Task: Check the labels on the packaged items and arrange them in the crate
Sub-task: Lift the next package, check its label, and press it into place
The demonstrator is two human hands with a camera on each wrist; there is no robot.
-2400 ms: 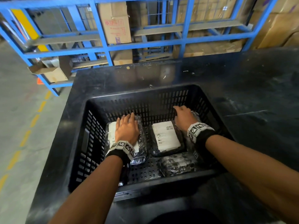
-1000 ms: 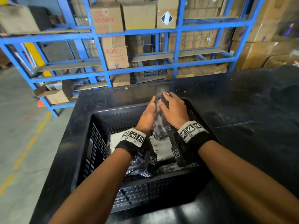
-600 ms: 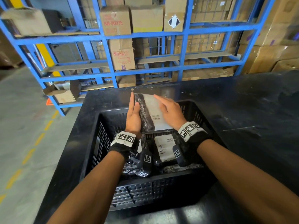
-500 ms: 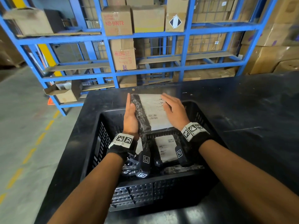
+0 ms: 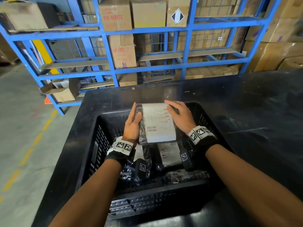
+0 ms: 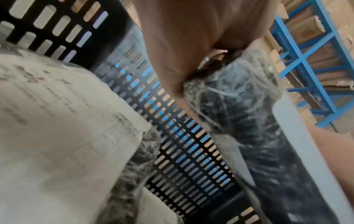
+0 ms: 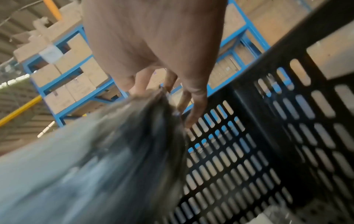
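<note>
Head view: both hands, left hand (image 5: pixel 132 126) and right hand (image 5: pixel 181 117), grip a labelled package (image 5: pixel 157 123) above the black crate (image 5: pixel 91 154), which holds more wrapped packages (image 5: pixel 168 154).

A crate (image 5: pixel 91 154) sits on a table (image 5: pixel 246 112); labelled packages (image 5: pixel 169 154) lie inside; one package (image 5: pixel 157 123) is held above; shelving (image 5: pixel 147 30) stands behind.

A black table (image 5: pixel 246 112) fills the foreground, scuffed and faintly shiny. Past its far edge stands a blue metal rack (image 5: pixel 186 46) loaded with cardboard boxes; one box (image 5: pixel 114 15) reads KB-9007E in red, another (image 5: pixel 177 12) shows a black-and-white diamond mark. An open carton (image 5: pixel 60 92) sits low at the rack's left end. Yellow dashes (image 5: pixel 26 156) run along the grey floor, left.
</note>
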